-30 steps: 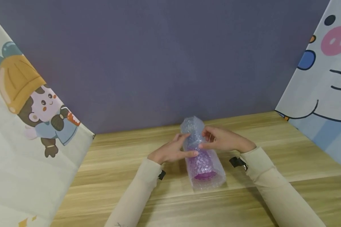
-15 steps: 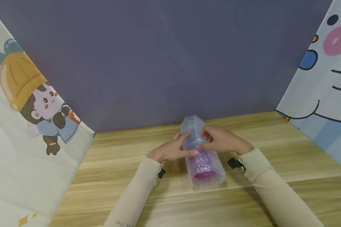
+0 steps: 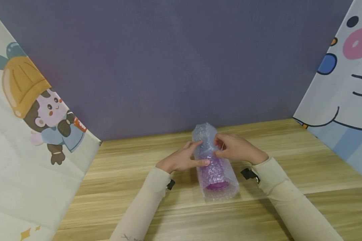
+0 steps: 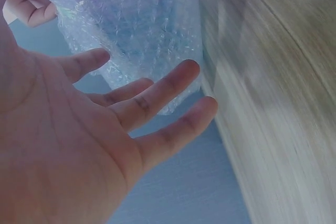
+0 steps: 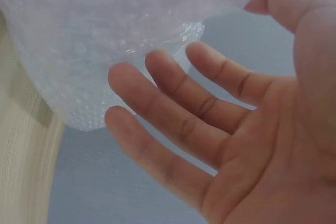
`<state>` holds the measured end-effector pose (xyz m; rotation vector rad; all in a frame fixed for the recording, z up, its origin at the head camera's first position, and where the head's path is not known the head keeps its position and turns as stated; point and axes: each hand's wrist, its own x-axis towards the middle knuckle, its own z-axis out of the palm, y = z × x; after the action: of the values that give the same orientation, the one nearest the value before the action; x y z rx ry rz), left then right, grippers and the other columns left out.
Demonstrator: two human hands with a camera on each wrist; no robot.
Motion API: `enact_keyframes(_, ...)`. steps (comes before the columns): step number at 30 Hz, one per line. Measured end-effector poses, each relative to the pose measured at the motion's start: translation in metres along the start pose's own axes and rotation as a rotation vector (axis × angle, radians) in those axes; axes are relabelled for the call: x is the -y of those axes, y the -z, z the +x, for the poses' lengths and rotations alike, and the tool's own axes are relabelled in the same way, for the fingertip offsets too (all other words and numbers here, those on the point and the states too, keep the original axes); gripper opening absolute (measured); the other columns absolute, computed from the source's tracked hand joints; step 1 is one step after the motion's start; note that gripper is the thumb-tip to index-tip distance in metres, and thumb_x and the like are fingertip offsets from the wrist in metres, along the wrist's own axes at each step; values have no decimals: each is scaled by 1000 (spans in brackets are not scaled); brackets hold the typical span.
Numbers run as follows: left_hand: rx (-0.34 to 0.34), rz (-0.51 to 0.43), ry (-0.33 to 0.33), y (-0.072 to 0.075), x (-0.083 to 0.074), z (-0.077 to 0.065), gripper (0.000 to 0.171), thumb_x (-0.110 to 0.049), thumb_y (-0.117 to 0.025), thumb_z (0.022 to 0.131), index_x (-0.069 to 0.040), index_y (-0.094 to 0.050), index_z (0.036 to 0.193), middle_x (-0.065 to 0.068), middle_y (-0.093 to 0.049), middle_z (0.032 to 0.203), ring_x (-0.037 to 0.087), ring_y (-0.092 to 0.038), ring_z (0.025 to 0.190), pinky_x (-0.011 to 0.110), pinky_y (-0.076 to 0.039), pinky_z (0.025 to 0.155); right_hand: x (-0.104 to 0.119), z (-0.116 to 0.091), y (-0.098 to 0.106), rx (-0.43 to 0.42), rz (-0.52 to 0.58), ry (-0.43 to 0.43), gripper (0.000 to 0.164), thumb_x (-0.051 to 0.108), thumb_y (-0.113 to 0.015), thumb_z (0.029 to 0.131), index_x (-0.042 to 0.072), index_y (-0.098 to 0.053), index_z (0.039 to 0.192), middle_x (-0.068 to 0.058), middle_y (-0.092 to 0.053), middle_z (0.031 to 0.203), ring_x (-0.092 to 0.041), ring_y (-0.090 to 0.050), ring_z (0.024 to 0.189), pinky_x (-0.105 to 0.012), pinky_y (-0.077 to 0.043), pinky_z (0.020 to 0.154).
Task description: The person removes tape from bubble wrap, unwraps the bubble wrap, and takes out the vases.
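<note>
A purple, round-ended object (image 3: 218, 185) lies inside a sleeve of clear bubble wrap (image 3: 205, 135) on the wooden table. Its wrapped length points away from me, and the near end of the wrap reaches past the purple round end. From the left, my left hand (image 3: 182, 160) rests its thumb on top of the wrap, index finger at the side. In the left wrist view its other fingers (image 4: 168, 90) are spread beside the wrap. On the other side, my right hand (image 3: 236, 149) touches the wrap with its thumb; its remaining fingers (image 5: 157, 108) are loosely bent alongside.
The wooden table (image 3: 123, 197) runs back to a dark blue-grey panel (image 3: 169, 67), close behind the far end of the wrap. Light panels with cartoon prints stand at the left (image 3: 6, 167) and right (image 3: 356, 140).
My right thumb has shifted slightly to the right on the wrap. My left hand and the wrapped object stay nearly still; the head view has tilted a little.
</note>
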<state>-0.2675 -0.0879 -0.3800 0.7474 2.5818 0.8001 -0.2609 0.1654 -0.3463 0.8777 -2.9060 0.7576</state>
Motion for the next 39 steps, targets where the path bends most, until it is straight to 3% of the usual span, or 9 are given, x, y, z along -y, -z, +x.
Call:
enact_keyframes(4,2,4,-4,0,0,-1,105,-84,-55,83,-35,-10,165,12,0,174,37,-40,148,61,-37,119,1,1,-1,-34,-37,12,23,26,-77,84,12,-65,99,2,-70,86,-10,-62,74,-28,-55,66)
enact_keyframes(11,13,1,1,1,-2,-2,105,-84,-54,84,-34,-9,165,13,0,174,36,-48,143,61,-39,117,5,2,-3,-46,-92,13,23,22,-76,87,10,-65,103,0,-72,86,-9,-64,72,-29,-56,66)
enact_keyframes(17,17,3,-2,1,-1,-3,104,-84,-52,85,-35,-7,165,13,1,174,32,-54,137,60,-43,115,8,2,-4,-81,-158,65,18,17,-76,88,11,-64,100,0,-73,82,-6,-64,68,-27,-57,63)
enact_keyframes(24,21,5,3,1,0,-4,104,-85,-52,84,-36,-6,165,13,1,174,32,-56,135,59,-45,114,10,2,-6,-120,-234,138,11,13,-74,89,11,-66,96,4,-68,72,-2,-54,57,-21,-48,52)
enact_keyframes(39,15,8,9,-1,1,-3,105,-86,-51,84,-36,-5,165,13,1,174,31,-56,136,58,-44,114,8,3,-10,-148,-265,170,9,18,-76,92,14,-68,95,5,-68,70,0,-52,53,-19,-46,49)
